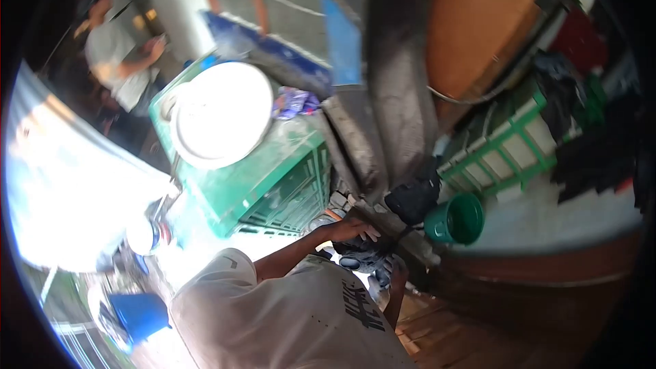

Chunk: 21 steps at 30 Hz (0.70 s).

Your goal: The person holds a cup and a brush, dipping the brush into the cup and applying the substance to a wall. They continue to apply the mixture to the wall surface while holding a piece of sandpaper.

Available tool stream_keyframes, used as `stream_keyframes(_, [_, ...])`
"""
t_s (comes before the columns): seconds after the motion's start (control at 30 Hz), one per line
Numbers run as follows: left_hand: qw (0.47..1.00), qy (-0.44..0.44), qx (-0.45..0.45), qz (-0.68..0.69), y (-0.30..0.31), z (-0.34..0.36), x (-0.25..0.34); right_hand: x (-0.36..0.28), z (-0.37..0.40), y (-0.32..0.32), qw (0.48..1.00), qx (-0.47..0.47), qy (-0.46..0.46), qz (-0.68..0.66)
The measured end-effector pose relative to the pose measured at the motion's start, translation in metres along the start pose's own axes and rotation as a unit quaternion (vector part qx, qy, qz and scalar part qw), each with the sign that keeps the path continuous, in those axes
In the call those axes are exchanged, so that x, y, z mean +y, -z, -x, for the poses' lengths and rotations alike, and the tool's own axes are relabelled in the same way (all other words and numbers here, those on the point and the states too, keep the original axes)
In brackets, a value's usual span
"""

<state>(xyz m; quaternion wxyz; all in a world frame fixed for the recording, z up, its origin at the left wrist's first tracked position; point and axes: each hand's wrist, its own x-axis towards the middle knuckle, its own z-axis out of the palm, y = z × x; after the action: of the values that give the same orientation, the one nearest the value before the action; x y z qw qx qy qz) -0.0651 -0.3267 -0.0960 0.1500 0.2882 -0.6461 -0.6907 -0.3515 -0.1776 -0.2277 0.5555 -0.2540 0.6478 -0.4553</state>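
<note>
two hands, slightly apart, bracket a dark bundle low before the body.

the left hand lies over the upper side of the dark bundle while the right hand is at its lower side, an arrangement that seems meant to steady it from both ends; whether either is clamped on it, the view is too small to tell. the green bucket sits just beyond, probably for easy reach. the upturned-looking green crate seems to serve as a stand for the round white lid.
</note>
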Motion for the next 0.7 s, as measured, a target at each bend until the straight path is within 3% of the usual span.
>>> stream_keyframes(0.13, [0.987,-0.112,0.115,-0.029,-0.010,0.044,-0.024,0.000,-0.033,-0.006,0.991,-0.097,-0.057,0.073])
stream_keyframes(0.2, [0.980,-0.110,0.164,0.013,-0.020,0.057,-0.050,-0.005,-0.035,-0.015,0.988,-0.112,-0.079,0.073])
stream_keyframes(0.27, [0.961,0.005,0.275,0.043,-0.032,0.059,-0.104,-0.007,-0.030,-0.017,0.980,-0.148,-0.061,0.115])
stream_keyframes(0.33, [0.949,0.024,0.308,0.068,-0.047,0.077,-0.098,-0.017,-0.015,-0.024,0.972,-0.165,-0.056,0.155])
stream_keyframes(0.4, [0.930,0.139,0.336,0.050,-0.069,0.121,-0.007,0.004,-0.016,-0.015,0.963,-0.200,-0.072,0.167])
stream_keyframes(0.43, [0.924,0.144,0.350,0.057,-0.078,0.121,-0.035,0.021,-0.016,-0.009,0.957,-0.219,-0.089,0.167])
stream_keyframes(0.47, [0.933,0.083,0.346,0.048,-0.087,0.115,-0.081,0.034,-0.011,-0.005,0.953,-0.231,-0.095,0.173])
stream_keyframes(0.5, [0.940,0.024,0.339,0.037,-0.097,0.121,-0.085,0.049,-0.006,0.000,0.951,-0.218,-0.125,0.177])
stream_keyframes(0.53, [0.937,0.033,0.346,0.040,-0.110,0.129,-0.091,0.068,0.002,0.007,0.950,-0.204,-0.156,0.180])
stream_keyframes(0.6, [0.925,-0.025,0.375,0.053,-0.139,0.162,-0.038,0.132,0.001,0.036,0.943,-0.197,-0.194,0.186])
stream_keyframes(0.7, [0.928,0.004,0.369,0.059,-0.173,0.190,-0.079,0.162,0.020,0.053,0.931,-0.174,-0.252,0.199])
